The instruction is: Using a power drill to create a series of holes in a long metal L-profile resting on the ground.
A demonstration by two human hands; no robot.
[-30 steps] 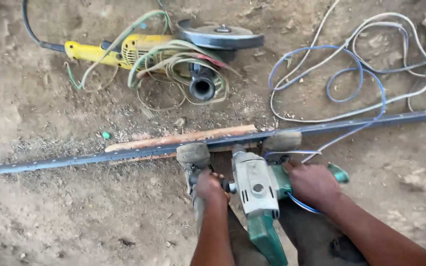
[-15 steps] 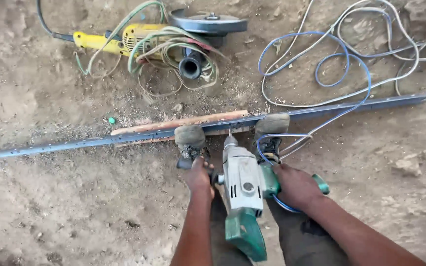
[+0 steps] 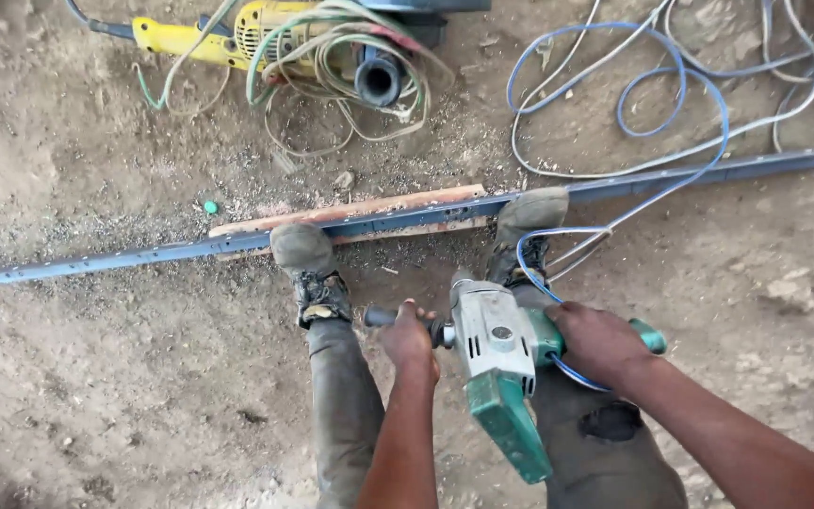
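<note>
A green and grey electric drill (image 3: pixel 496 363) points down between my legs, above the dirt. My left hand (image 3: pixel 409 336) grips its black side handle. My right hand (image 3: pixel 598 341) wraps the green rear grip, with a blue cable looped under it. A long blue-grey metal bar (image 3: pixel 134 257) lies across the ground, resting on a wooden strip (image 3: pixel 360 207). Both my dusty boots, the left (image 3: pixel 308 269) and the right (image 3: pixel 528 231), stand on the bar. The drill bit is hidden behind the drill body.
A yellow angle grinder (image 3: pixel 237 38) lies at the top amid tangled green and tan cords. Blue and white cables (image 3: pixel 671 94) coil at the upper right. A small green cap (image 3: pixel 209 206) sits near the bar. Metal shavings litter the dirt.
The view has tilted down and closer, so the grinder sits nearer the top edge. The drill and both hands appear lower and slightly right; the grip is unchanged.
</note>
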